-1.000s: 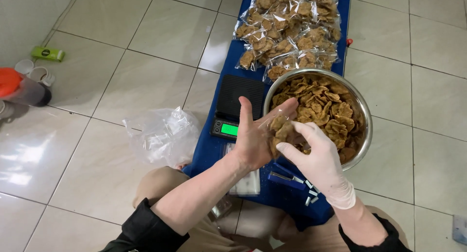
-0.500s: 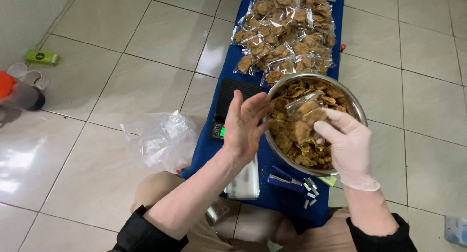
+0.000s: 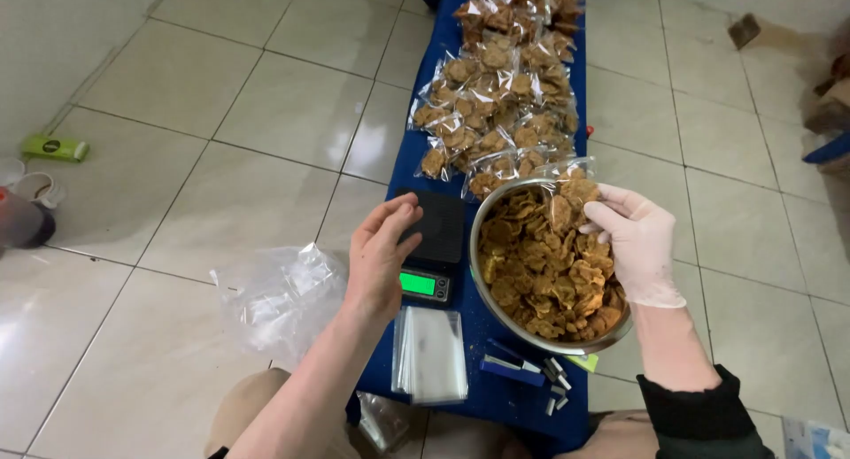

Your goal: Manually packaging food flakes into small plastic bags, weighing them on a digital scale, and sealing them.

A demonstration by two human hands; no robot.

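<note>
- Two hands work over a blue cloth point(image 3: 496, 397) spread on the tiled floor point(image 3: 221, 140): the gloved right hand point(image 3: 636, 245) pinches a small clear bag point(image 3: 567, 189) of brown chips at the far rim of a steel bowl point(image 3: 482, 286), fingers closed on its top.
- Bare left hand point(image 3: 379, 255) hovers empty, fingers loosely spread, over a black digital scale point(image 3: 432, 255).
- Sealed packets point(image 3: 500, 96) are heaped farther along the cloth; flat empty bags point(image 3: 429, 353) and a blue stapler point(image 3: 513, 369) lie near the knees.
- Risk, by judgement: held only by its mouth, the bag could tip and spill chips beside the bowl, or sag and slip from the glove.
</note>
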